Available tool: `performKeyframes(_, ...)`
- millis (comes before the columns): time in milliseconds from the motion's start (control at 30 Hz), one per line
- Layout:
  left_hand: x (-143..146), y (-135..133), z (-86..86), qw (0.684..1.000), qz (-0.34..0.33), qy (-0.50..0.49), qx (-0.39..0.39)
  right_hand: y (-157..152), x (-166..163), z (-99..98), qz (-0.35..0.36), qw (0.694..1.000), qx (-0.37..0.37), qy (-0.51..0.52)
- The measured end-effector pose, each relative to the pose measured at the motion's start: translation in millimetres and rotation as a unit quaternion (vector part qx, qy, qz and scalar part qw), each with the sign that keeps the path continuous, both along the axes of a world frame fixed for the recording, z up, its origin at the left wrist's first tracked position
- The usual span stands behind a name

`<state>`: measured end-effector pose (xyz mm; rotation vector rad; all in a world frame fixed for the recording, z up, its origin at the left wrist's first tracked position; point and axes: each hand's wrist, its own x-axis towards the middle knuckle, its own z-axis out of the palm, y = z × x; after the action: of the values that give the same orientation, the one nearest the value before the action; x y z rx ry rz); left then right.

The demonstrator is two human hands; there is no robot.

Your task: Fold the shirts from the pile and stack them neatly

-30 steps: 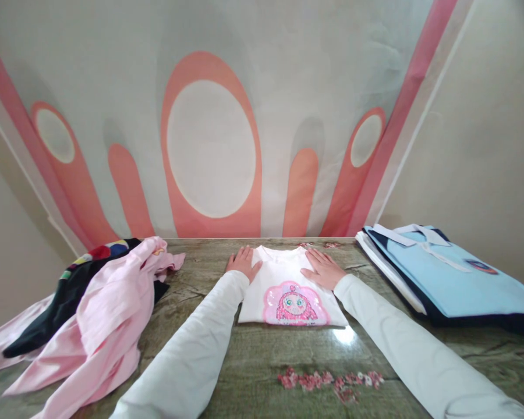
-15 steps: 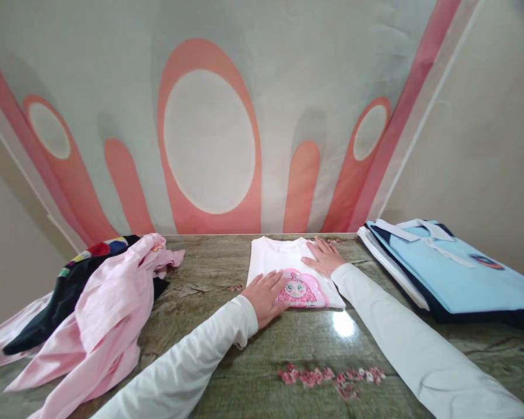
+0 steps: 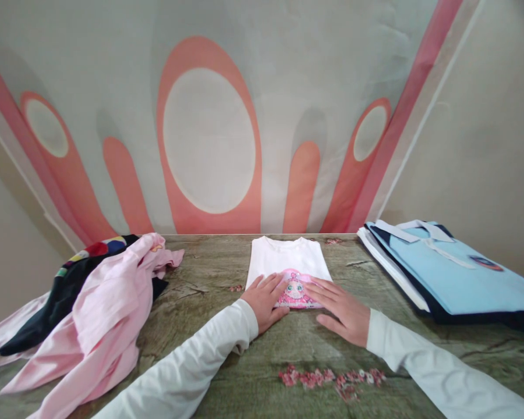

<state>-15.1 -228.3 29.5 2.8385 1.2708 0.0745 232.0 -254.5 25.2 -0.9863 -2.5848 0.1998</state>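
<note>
A folded white T-shirt (image 3: 283, 256) with a pink cartoon-girl print lies flat on the table, its neckline toward the wall. My left hand (image 3: 266, 299) rests palm down on its lower left part, fingers stretched out. On the lower right part lies my right hand (image 3: 340, 308), flat with its fingers extended and its thumb apart, near the shirt's front edge. Neither hand grips the cloth. The print shows between the two hands, and its sides are partly covered by the fingers.
Loose pink clothing (image 3: 109, 314) and a black garment (image 3: 43, 317) lie heaped on the left. A folded stack with a light blue sailor-collar top (image 3: 471, 267) sits on the right. The wood-patterned table (image 3: 253, 384) meets a patterned wall at the back.
My right hand has moved from the shirt's upper right side down toward its lower right front. My left hand has stayed in nearly the same place.
</note>
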Motion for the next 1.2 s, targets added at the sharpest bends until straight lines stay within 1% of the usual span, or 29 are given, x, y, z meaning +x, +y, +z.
performKeyframes(67, 0, 0, 1.2, 1.000, -0.001, 0.002, 0.001, -9, 3, 1.8, 0.007, 1.000, -0.007, -0.022)
performKeyframes(167, 1, -1, 4.1, 1.000, -0.007, 0.006, 0.007, -12, 8, 2.1, 0.011, 0.999, -0.017, -0.040)
performKeyframes(367, 4, -20, 4.4, 0.998, -0.061, -0.002, 0.012, -9, 11, -1.2, 0.014, 0.997, -0.025, -0.066)
performKeyframes(467, 3, -30, 2.7, 0.998, -0.060, -0.005, 0.000, -8, 11, -2.7, 0.016, 0.997, -0.027, -0.073)
performKeyframes(567, 2, -33, 3.3, 0.998, -0.059, -0.003, -0.008, -9, 11, -3.6, 0.016, 0.997, -0.025, -0.075)
performKeyframes(667, 1, -31, 4.4, 0.998, -0.068, -0.003, -0.011, -11, 12, -5.0, 0.002, 0.998, -0.012, -0.054)
performKeyframes(800, -7, -28, 2.8, 0.997, -0.070, -0.025, -0.001, -8, 19, -8.9, -0.034, 0.999, 0.014, 0.009)
performKeyframes(900, -21, -25, -1.8, 0.996, -0.056, -0.068, 0.018, -3, 29, -12.0, -0.029, 0.998, 0.047, 0.035)
performKeyframes(1000, -39, -20, -7.7, 0.991, -0.052, -0.106, 0.058, 2, 37, -13.0, -0.020, 0.993, 0.106, 0.037)
performKeyframes(1100, -53, -13, -12.6, 0.985, -0.064, -0.103, 0.122, 2, 38, -11.5, -0.011, 0.988, 0.154, 0.024)
performKeyframes(1200, -58, -7, -15.2, 0.978, -0.071, -0.081, 0.179, 0, 37, -9.2, -0.010, 0.985, 0.171, -0.002)
